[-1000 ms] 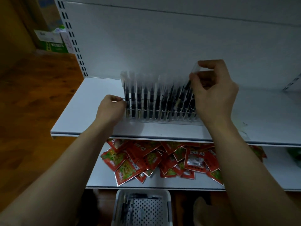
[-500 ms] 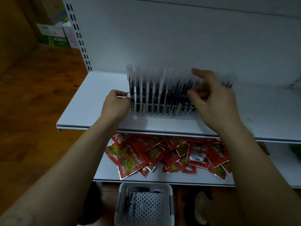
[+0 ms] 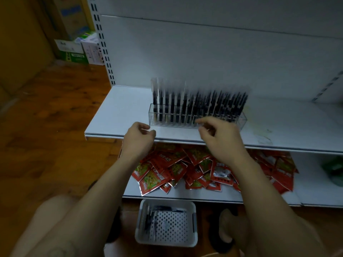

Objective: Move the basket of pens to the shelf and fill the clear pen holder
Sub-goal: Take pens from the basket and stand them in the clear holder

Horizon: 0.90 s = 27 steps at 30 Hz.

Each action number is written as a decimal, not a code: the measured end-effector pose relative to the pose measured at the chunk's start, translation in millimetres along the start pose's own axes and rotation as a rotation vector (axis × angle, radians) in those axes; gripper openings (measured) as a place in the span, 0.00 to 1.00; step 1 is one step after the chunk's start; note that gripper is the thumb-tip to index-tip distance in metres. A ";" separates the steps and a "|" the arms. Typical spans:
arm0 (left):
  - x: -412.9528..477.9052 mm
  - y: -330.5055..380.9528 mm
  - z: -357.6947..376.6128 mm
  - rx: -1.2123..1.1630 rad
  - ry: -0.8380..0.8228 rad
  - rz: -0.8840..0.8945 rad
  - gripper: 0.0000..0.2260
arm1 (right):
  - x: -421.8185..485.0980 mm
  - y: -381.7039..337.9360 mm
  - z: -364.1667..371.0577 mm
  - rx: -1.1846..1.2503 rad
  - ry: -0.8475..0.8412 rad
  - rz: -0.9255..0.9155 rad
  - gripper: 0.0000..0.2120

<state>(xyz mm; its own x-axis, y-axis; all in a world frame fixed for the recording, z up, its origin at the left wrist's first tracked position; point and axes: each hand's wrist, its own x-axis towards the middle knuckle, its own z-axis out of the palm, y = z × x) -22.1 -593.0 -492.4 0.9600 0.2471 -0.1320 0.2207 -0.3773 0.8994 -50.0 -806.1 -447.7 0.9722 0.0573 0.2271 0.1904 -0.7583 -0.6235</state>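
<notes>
Two hands apart, both empty, at the front edge of the upper shelf. Left hand: fingers loosely curled, gripping nothing, just left of the holder's near corner. Lower down, on the floor: white basket, a few loose pens along its left side. On the shelf: clear pen holder, packed with upright black pens. Right hand: fingers loosely bent, fingertips close to the holder's front wall, contact unclear.

Head camera looks steeply down, close to the shelf.
</notes>
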 end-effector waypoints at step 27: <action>-31.7 -288.2 49.5 0.395 -0.462 -0.704 0.14 | -145.7 120.2 346.6 -0.245 -1.305 0.492 0.19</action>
<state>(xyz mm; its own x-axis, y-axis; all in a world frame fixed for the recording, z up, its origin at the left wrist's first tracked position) -107.5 -536.2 -768.0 0.5373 0.1868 -0.8225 0.7397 -0.5729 0.3530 -121.5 -680.5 -815.1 0.3831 0.2057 -0.9005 -0.0972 -0.9605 -0.2608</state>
